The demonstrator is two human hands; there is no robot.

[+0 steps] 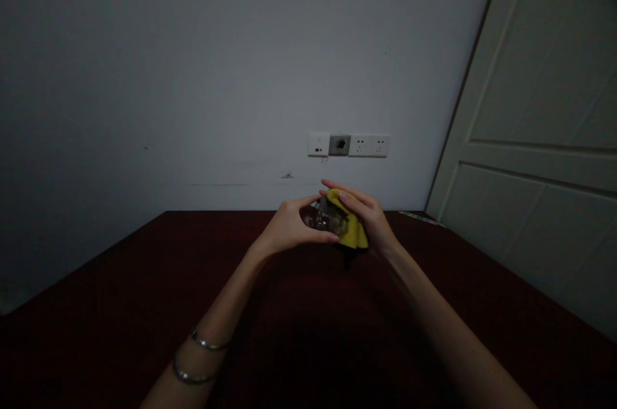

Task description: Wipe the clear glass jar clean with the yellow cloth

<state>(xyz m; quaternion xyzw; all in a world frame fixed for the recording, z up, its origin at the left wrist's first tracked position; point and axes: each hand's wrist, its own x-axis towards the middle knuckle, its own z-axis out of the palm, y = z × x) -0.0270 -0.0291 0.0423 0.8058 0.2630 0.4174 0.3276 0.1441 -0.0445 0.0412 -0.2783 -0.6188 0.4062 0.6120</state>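
Between my hands, above the dark red tabletop (pixel 202 280), is a small clear glass-like object (pixel 324 216); its exact kind is hard to make out in the dim light. My left hand (pixel 289 226) curves round its left side, thumb below and fingers above. A yellow cloth (pixel 355 229) with a dark edge lies against the object's right side. My right hand (pixel 376 219) grips this cloth, its thumb pressed on top and fingers behind. Part of the clear object is covered by the cloth and fingers.
A pale wall rises behind the table, with a row of sockets and switches (pixel 349 145). On the right stands a light panelled door (pixel 540 158). A thin flat strip (pixel 420 218) lies near the table's back right corner.
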